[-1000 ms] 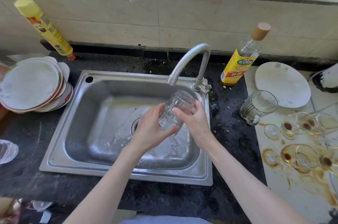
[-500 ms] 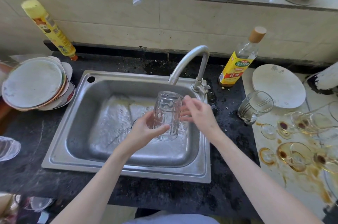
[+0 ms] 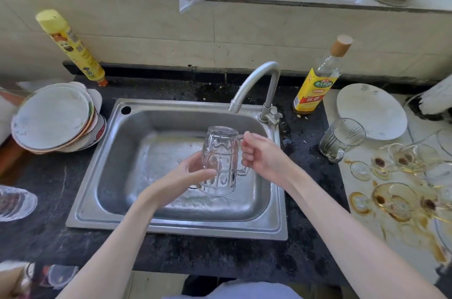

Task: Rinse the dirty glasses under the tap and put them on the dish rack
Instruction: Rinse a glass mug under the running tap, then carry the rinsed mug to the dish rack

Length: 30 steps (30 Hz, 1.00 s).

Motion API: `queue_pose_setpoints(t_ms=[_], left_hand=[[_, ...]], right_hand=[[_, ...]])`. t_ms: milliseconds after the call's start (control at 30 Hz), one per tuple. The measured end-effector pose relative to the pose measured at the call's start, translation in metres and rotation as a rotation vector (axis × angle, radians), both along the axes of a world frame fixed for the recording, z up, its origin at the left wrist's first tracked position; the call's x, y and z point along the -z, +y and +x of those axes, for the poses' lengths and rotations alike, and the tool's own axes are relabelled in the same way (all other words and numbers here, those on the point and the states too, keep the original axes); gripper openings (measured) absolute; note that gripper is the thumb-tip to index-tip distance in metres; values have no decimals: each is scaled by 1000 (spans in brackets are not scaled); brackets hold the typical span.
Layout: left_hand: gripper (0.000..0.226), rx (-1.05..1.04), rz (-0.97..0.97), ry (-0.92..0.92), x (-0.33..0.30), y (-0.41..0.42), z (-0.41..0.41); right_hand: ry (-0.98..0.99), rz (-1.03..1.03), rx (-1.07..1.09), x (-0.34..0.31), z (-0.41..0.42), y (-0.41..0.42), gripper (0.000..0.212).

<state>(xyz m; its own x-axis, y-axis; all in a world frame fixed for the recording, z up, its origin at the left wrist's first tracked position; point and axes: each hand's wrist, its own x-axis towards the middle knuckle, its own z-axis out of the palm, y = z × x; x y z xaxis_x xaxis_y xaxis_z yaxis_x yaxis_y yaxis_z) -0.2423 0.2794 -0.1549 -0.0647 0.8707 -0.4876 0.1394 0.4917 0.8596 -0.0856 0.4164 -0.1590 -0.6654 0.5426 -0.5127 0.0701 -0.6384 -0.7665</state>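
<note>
A clear glass mug (image 3: 223, 157) hangs upside down over the steel sink (image 3: 171, 225), below and a little left of the tap spout (image 3: 254, 86). My left hand (image 3: 188, 176) holds its lower body, thumb across the front. My right hand (image 3: 263, 157) grips the handle on the mug's right side. No water stream shows at the tap. On the pale board at the right stand a clear glass (image 3: 341, 138) and several stained, gold-rimmed glasses (image 3: 393, 198). No dish rack is in view.
A stack of plates (image 3: 53, 119) leans left of the sink, with a yellow spray can (image 3: 71, 47) behind. A yellow-labelled bottle (image 3: 318, 83) and a white plate (image 3: 371, 110) sit at the right. A ribbed glass dish (image 3: 14, 203) lies at the left edge.
The mug was tilted near the spout, then turned fully upside down and lowered slightly. My right hand shifted from the mug's side to its handle.
</note>
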Motion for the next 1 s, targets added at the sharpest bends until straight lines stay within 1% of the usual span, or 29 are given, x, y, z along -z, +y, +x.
queue_pose_setpoints(t_ms=[67,100,133,200,267,333,400,500,533,567,600,667,700,733,800,900,1000], left_hand=[[57,-14,22,26,-2,2,2],[64,-41,41,83,0,4,2],[66,-72,71,141,0,6,2],[64,-91,145,231,1,10,-2],[62,-24,183,271,0,10,-7],[61,47,208,299,0,10,-9],[58,117,283,341,-3,7,-10],[52,289,340,444,-6,1,-11],[50,377,350,484,-7,-1,-11],[53,480,352,522,-10,-3,-10],[64,590,371,558,-12,-5,-9],[96,776,445,652,-15,-8,-1],[104,836,490,705,-18,-11,6],[108,880,551,748,-21,-14,15],[108,962,679,787,-31,-23,40],[106,1090,807,813,-45,-42,90],[90,1209,940,806,-55,-71,148]], right_hand=[[6,40,39,-3,-1,-8,28],[-2,85,50,-5,-1,-11,27],[-20,152,55,-8,-1,-15,27],[-85,289,53,-14,-2,-21,29],[-137,360,69,-18,0,-32,32],[-155,363,104,-20,3,-42,36],[-185,353,207,-26,6,-59,38],[-286,378,355,-35,10,-86,41],[-322,393,394,-35,14,-95,41],[-349,398,439,-36,21,-106,42],[-366,387,499,-36,30,-117,41],[-363,346,640,-37,53,-145,40],[-353,340,708,-38,67,-160,40],[-344,345,774,-41,81,-175,40],[-349,359,895,-48,110,-205,40],[-356,386,1101,-62,154,-257,40],[-363,440,1279,-73,197,-318,38]])
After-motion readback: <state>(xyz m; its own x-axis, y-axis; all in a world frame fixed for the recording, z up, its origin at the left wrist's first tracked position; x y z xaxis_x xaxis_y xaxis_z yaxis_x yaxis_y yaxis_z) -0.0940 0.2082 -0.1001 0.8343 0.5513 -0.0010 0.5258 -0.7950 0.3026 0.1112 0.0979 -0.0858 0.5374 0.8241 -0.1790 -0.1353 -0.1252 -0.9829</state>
